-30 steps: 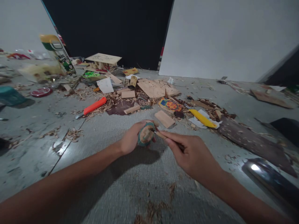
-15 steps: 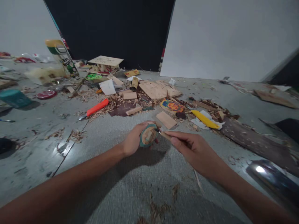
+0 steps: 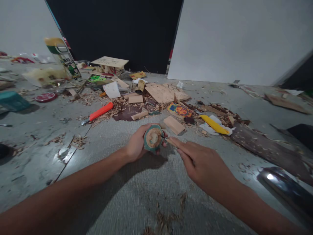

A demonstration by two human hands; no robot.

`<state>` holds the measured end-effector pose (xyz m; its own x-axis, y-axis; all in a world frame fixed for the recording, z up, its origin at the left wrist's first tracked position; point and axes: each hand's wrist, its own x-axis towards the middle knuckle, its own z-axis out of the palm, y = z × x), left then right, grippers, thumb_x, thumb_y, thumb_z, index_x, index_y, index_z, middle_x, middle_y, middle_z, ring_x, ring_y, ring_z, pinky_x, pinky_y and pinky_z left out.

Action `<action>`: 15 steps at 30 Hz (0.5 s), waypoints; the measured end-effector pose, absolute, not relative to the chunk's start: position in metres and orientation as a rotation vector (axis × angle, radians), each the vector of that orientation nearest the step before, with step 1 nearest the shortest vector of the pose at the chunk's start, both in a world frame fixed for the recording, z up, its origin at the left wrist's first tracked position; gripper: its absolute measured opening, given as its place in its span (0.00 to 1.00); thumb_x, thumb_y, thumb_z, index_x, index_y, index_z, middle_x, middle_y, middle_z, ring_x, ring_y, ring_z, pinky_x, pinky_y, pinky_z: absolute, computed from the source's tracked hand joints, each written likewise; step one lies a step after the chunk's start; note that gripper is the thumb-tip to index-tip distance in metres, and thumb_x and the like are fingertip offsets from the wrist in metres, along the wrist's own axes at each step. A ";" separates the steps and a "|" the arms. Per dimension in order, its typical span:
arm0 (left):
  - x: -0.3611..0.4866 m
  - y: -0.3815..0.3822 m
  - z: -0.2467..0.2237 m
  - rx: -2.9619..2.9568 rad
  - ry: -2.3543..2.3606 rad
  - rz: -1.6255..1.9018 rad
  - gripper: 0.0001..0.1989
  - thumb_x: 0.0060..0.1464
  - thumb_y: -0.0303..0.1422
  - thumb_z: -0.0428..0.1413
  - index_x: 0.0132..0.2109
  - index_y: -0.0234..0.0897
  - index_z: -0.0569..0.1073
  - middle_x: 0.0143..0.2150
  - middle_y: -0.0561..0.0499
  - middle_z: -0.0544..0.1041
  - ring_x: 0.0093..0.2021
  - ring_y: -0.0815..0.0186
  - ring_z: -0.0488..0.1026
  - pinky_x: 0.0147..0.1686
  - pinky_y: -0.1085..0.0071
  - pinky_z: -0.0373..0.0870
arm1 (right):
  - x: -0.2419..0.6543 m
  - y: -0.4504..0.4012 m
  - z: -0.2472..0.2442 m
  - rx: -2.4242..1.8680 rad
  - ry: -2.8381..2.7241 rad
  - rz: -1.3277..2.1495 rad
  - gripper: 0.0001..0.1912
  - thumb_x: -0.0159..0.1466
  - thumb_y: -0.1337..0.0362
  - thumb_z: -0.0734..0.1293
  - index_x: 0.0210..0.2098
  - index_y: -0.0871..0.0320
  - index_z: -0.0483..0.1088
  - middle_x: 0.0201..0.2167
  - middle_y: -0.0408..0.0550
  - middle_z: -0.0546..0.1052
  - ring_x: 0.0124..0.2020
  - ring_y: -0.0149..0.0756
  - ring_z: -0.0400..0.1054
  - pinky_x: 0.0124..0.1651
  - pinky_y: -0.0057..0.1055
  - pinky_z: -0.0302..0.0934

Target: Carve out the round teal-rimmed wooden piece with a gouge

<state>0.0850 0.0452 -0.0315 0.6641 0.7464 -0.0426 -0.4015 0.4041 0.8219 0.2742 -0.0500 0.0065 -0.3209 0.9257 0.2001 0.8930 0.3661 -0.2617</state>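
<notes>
My left hand (image 3: 136, 143) is wrapped round a small round piece (image 3: 153, 138) with a teal rim and a rough tan, wood-like middle, which faces me. Some left fingertips show at its right edge. In my right hand (image 3: 199, 160) is a slim wooden-handled tool (image 3: 170, 140) with a metal collar and a dark tip. The tip meets the right side of the tan middle; whether it is a brush or a carving blade I cannot tell. Just beyond my hands a flat wood block (image 3: 174, 125) lies on the grey floor (image 3: 144, 202).
An orange-handled cutter (image 3: 100, 111) lies left, a yellow-handled one (image 3: 214, 124) right on white paper. Behind are wood shavings, wood pieces (image 3: 166, 92) and a colourful painted piece (image 3: 180, 110). A teal container (image 3: 13, 101) and red lid (image 3: 46, 97) sit left; a shiny dark object (image 3: 281, 182) lies right.
The round piece has turned to face me more and shifted slightly left. My right hand has rolled over, its back now showing more, with the tool tip still at the piece's right side.
</notes>
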 end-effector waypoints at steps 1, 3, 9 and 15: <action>0.085 0.045 -0.032 0.894 0.444 0.746 0.24 0.59 0.43 0.46 0.54 0.31 0.69 0.39 0.40 0.78 0.31 0.58 0.76 0.21 0.69 0.70 | 0.274 -0.051 0.007 -1.643 -2.348 0.132 0.27 0.68 0.71 0.54 0.64 0.55 0.65 0.51 0.54 0.80 0.42 0.48 0.78 0.40 0.46 0.73; 0.085 0.044 -0.033 0.928 0.459 0.736 0.24 0.58 0.44 0.46 0.53 0.31 0.70 0.40 0.40 0.78 0.31 0.59 0.76 0.21 0.69 0.69 | 0.273 -0.054 0.007 -1.755 -2.377 0.122 0.30 0.66 0.72 0.55 0.65 0.52 0.64 0.49 0.54 0.81 0.40 0.49 0.79 0.38 0.46 0.72; 0.087 0.038 -0.031 1.060 0.572 0.778 0.19 0.57 0.44 0.51 0.47 0.33 0.71 0.44 0.41 0.77 0.32 0.63 0.74 0.23 0.72 0.69 | 0.266 -0.052 0.010 -1.677 -2.073 0.617 0.25 0.65 0.70 0.59 0.60 0.54 0.71 0.43 0.55 0.82 0.37 0.42 0.75 0.41 0.40 0.69; 0.086 0.038 -0.032 1.014 0.567 0.829 0.19 0.56 0.44 0.50 0.45 0.33 0.72 0.41 0.42 0.77 0.31 0.63 0.73 0.22 0.71 0.70 | 0.264 -0.043 0.009 -1.536 -1.099 1.678 0.22 0.70 0.58 0.57 0.60 0.56 0.69 0.16 0.31 0.49 0.14 0.26 0.35 0.14 0.21 0.39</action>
